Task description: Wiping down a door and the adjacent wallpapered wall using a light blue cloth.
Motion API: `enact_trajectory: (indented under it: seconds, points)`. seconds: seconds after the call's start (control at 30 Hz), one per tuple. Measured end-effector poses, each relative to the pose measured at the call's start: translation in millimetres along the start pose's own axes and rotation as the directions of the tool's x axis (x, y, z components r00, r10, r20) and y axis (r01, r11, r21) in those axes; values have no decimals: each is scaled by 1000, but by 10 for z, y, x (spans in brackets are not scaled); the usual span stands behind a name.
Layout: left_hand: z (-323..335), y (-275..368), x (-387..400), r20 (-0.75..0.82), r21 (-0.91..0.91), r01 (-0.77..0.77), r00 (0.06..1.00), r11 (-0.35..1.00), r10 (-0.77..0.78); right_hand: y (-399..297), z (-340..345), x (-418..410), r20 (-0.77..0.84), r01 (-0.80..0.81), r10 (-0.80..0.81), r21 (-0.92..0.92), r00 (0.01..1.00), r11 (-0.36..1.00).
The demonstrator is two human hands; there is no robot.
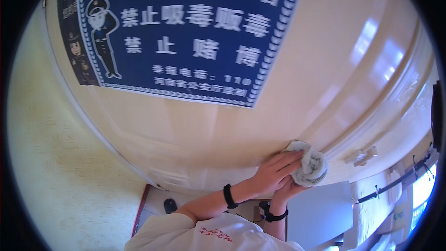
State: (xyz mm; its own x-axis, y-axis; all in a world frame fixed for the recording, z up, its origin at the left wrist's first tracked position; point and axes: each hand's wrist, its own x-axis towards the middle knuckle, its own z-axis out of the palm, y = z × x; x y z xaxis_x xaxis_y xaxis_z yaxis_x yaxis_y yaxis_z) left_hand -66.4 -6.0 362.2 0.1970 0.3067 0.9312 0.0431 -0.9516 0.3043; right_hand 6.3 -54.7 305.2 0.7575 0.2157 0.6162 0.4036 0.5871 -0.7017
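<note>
A crumpled pale grey-green cloth [310, 167] is against the lower part of a glossy cream door [195, 125], close to its raised moulding. My left hand [273, 172] lies over the cloth's left side with fingers spread onto it. My right hand [287, 191] supports the cloth from below, partly hidden by it and by my left hand. Black bands circle both wrists. A blue poster [139, 62] with white writing and a cartoon officer is fixed on the door above my hands.
A door handle [362, 156] projects right of the cloth. Patterned yellow wall [59, 146] borders the door's left edge. A pale flat panel [317, 212] stands by my right arm. A dark shoe [170, 205] shows on the floor. A bright window [423, 191] is far right.
</note>
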Motion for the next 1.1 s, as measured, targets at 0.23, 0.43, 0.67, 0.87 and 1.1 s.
enact_trajectory:
  seconds: [0.23,0.43,0.67,0.87,1.1]
  points:
    - [906,206,-210,155,-19,-20,988,1000,23,533,-1024,465,82,-44,65,-234,995,971]
    - [1043,114,-696,246,92,-23,969,995,-1,835,-1254,220,152,-174,210,-219,966,960]
    - [964,-102,-1556,520,139,-2,851,990,-71,1201,-1761,-114,312,-130,317,-499,896,857]
    - [740,-203,-2066,658,161,52,738,986,-147,1173,-1974,-356,224,-287,696,-793,682,537]
    - [676,-212,-2110,789,119,44,603,992,-121,1401,-1979,-402,142,-238,834,-921,534,309]
